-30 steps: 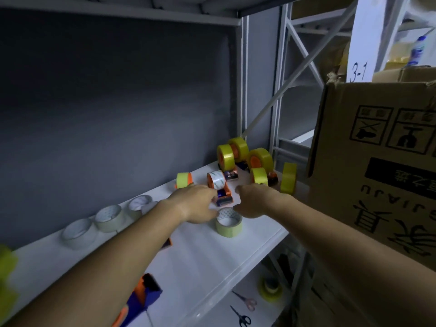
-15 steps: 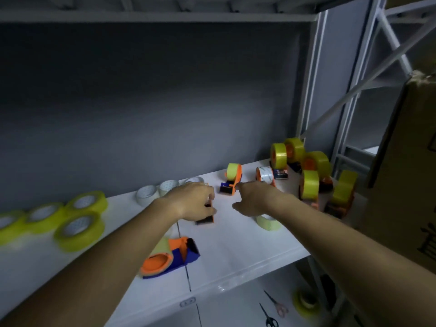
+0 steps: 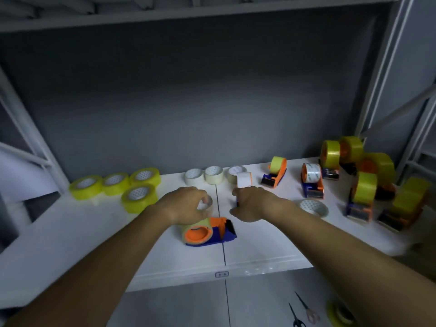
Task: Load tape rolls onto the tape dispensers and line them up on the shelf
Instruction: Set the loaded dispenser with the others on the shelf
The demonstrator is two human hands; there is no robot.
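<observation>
Left hand (image 3: 186,204): fingers curled round a clear tape roll (image 3: 204,203), low over the shelf (image 3: 70,232).
Right hand (image 3: 250,204): grips a tape dispenser (image 3: 243,185) just beside it — the white roll stands above the knuckles.
Loaded dispensers (image 3: 363,185): bunched far right, not lined up.
Risk: either wrist could knock the dispenser lying on its side (image 3: 207,233) off the edge — it sits right beneath them.

Loaded orange-blue dispensers (image 3: 312,182) stand right; loose yellow rolls (image 3: 139,197) lie left.

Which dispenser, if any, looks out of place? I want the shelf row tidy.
The loaded dispenser nearest the shelf's front edge lies on its side, orange hub facing up, while the loaded ones at right stand upright. A clear roll also lies flat among them.
</observation>
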